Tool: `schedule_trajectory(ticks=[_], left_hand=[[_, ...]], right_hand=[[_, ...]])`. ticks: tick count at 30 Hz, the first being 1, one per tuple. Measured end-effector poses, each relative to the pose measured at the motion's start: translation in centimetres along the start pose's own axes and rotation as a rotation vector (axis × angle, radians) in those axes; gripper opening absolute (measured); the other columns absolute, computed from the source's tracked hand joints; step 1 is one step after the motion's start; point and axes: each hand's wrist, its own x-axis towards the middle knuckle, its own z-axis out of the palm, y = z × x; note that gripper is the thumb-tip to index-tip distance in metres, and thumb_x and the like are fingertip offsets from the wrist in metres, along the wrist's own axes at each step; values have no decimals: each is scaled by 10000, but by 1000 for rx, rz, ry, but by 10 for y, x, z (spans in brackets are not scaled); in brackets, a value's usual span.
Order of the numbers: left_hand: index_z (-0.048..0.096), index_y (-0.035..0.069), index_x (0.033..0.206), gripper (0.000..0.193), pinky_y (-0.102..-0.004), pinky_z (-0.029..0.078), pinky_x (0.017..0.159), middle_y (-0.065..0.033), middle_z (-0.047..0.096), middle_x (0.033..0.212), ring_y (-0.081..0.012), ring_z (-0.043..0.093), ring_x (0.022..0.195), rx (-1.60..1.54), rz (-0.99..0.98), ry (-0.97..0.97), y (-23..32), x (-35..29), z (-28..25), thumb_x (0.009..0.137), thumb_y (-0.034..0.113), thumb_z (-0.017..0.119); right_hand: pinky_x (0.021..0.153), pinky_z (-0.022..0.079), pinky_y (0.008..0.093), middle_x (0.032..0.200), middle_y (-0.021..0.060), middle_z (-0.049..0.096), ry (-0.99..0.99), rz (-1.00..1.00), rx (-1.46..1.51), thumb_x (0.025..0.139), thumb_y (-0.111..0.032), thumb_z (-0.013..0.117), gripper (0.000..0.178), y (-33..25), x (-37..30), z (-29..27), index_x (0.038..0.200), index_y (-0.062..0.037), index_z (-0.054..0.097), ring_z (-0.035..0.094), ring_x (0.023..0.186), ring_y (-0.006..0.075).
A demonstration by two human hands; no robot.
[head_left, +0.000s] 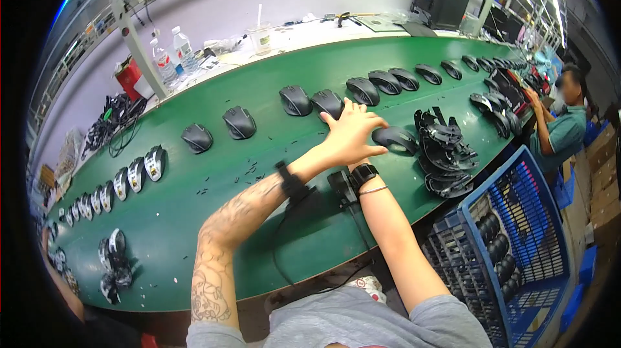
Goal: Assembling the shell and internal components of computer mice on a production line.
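My left hand (349, 131) is over the middle of the green bench with its fingers spread. A black computer mouse (396, 140) lies just right of it, its near end between my thumb and fingers; no firm grip shows. Another black mouse (327, 103) sits right beside the fingers on the far side. My right forearm (388, 225) reaches up from the lower right, wearing a black wristband (364, 174). Its hand is hidden behind my left hand, so its fingers do not show.
Rows of black mice (295, 100) and open mouse shells (154, 163) line the green bench (213, 231). Black shell parts (446, 154) are piled at right, beside a blue crate (479, 218) of mice. Another person (559, 125) works at far right. Bottles (184, 50) stand on the shelf behind.
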Motion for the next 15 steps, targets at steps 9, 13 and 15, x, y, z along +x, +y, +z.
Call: schedule_trajectory(ticks=[9, 13, 15], left_hand=[[499, 69, 1176, 696, -384, 460, 838, -151, 590, 1054, -312, 549, 1008, -251, 65, -635, -4, 66, 88, 534, 167, 750], [554, 45, 1046, 527, -391, 481, 759, -142, 589, 962, -312, 571, 925, -238, 84, -405, -7, 58, 68, 555, 146, 715], [503, 78, 1129, 561, -385, 467, 794, -131, 549, 1039, -314, 549, 945, -209, 16, -298, -1, 54, 25, 596, 122, 672]], right_hand=[[835, 404, 408, 1012, 139, 564, -251, 242, 453, 674, -408, 698, 629, -9, 11, 9, 1169, -70, 507, 466, 1027, 287], [846, 401, 414, 996, 152, 568, -147, 236, 510, 691, -349, 686, 574, -11, 7, 18, 1154, -53, 523, 464, 1018, 295], [904, 367, 413, 1046, 164, 546, -105, 124, 537, 722, -331, 658, 536, -7, 8, 12, 1151, -40, 519, 452, 1043, 312]])
